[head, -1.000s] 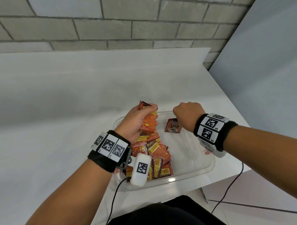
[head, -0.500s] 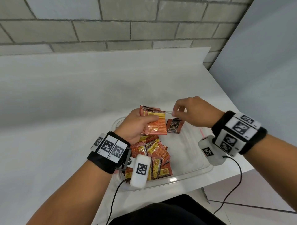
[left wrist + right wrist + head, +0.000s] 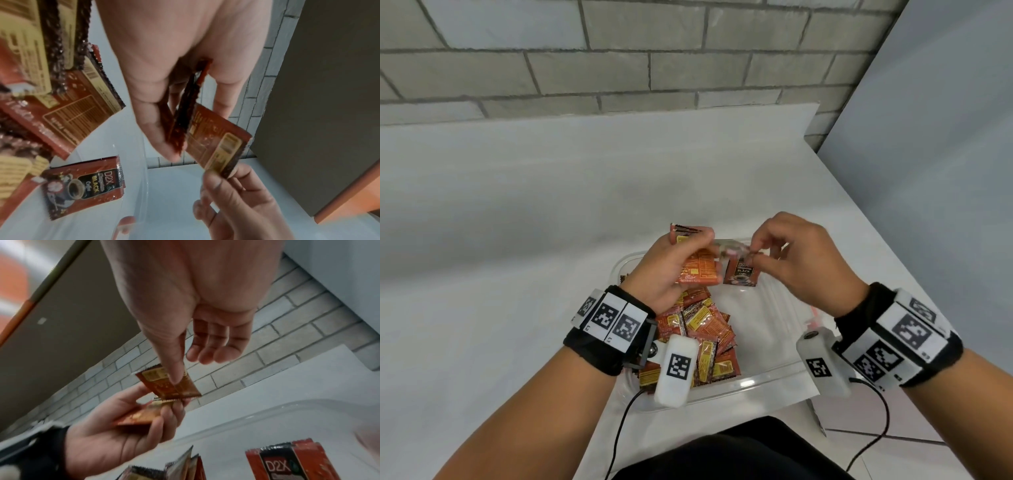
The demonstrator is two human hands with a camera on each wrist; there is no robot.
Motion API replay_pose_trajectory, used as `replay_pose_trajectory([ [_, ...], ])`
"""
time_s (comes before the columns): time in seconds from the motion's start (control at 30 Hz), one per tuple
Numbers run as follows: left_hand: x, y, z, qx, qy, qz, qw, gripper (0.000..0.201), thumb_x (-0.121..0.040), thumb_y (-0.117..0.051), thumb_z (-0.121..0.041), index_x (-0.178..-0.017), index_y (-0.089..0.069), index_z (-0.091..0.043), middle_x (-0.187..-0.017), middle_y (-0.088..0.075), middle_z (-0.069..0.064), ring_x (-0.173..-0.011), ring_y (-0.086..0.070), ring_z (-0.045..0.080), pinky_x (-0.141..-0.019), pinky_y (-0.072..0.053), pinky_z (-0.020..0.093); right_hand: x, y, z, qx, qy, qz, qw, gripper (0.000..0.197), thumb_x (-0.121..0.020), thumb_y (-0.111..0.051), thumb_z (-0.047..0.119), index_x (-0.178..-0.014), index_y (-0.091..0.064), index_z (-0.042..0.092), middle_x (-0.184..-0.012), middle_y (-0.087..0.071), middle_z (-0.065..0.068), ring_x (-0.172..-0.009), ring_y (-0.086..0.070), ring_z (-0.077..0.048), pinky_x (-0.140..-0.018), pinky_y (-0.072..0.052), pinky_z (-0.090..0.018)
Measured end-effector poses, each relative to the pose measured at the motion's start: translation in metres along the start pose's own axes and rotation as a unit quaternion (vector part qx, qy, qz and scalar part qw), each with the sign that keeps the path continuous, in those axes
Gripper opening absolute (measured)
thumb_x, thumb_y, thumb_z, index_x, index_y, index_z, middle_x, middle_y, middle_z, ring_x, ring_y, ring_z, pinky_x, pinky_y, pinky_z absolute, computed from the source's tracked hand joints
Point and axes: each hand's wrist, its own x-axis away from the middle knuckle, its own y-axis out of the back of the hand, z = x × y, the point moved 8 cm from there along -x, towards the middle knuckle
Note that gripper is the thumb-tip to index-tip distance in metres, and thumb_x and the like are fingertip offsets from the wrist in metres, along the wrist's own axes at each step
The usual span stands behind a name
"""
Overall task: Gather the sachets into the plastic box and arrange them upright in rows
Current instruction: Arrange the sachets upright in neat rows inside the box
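We are holding a small stack of sachets (image 3: 697, 265) in our left hand (image 3: 671, 270), fingers curled around it, at the centre of the head view above the far edge of the plastic box (image 3: 767, 385). Our right hand (image 3: 796, 253) has risen from the box floor, where it was a second ago, and is now pinching one sachet (image 3: 168, 383) between thumb and forefinger at the top of that stack, the other fingers hanging loose. That suggests we are peeling single sachets off the bundle to stand them one at a time. In the box, a jumbled pile of sachets (image 3: 703, 337) is filling the left half, mostly lying flat or leaning, while one dark sachet (image 3: 741, 273) is standing alone near the far wall; the right half is showing bare plastic. No row is formed yet. The box is sitting on the white counter (image 3: 517, 240).
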Motion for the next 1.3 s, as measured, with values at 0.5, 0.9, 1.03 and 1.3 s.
replay_pose_trajectory([
  [0.5,-0.001,-0.01,-0.005,-0.099,-0.062,-0.008,0.993,0.032,-0.081,-0.064,0.007,-0.109,-0.06,-0.01,-0.091,-0.067,0.01,-0.083,-0.067,0.024,-0.077,-0.056,0.04,-0.017,-0.013,-0.013,0.015,-0.075,0.132,0.988,0.019,-0.086,-0.069,0.017,-0.104,-0.066,0.022,-0.078,-0.06,0.013,-0.065,-0.055,0.004,-0.06,-0.039,-0.007],
  [0.9,-0.003,0.018,-0.015,-0.049,-0.035,-0.066,0.996,0.028,-0.087,-0.064,-0.005,-0.114,-0.057,-0.008,-0.083,-0.061,0.007,-0.068,-0.063,0.016,-0.058,-0.055,0.024,-0.029,-0.057,-0.058,0.327,-0.091,0.303,0.891,0.02,-0.083,-0.064,0.012,-0.071,-0.052,0.023,-0.076,-0.052,0.003,-0.08,-0.057,-0.022,-0.055,-0.035,-0.024],
  [1.03,-0.002,0.02,-0.014,-0.054,-0.034,-0.069,0.996,0.027,-0.087,-0.064,-0.006,-0.113,-0.058,-0.009,-0.084,-0.061,0.008,-0.07,-0.063,0.017,-0.061,-0.054,0.026,-0.028,-0.067,-0.063,0.36,-0.083,0.328,0.869,0.032,-0.084,-0.063,0.011,-0.062,-0.044,0.026,-0.072,-0.048,0.003,-0.073,-0.054,-0.022,-0.049,-0.029,-0.022],
  [1.3,-0.003,0.023,-0.016,-0.05,-0.031,-0.069,0.996,0.023,-0.088,-0.064,-0.008,-0.11,-0.059,-0.01,-0.087,-0.061,0.009,-0.071,-0.063,0.017,-0.065,-0.054,0.029,-0.035,-0.065,-0.06,0.389,-0.097,0.317,0.859,0.008,-0.085,-0.064,0.018,-0.087,-0.064,0.01,-0.087,-0.061,-0.007,-0.078,-0.061,-0.025,-0.054,-0.037,-0.025],
])
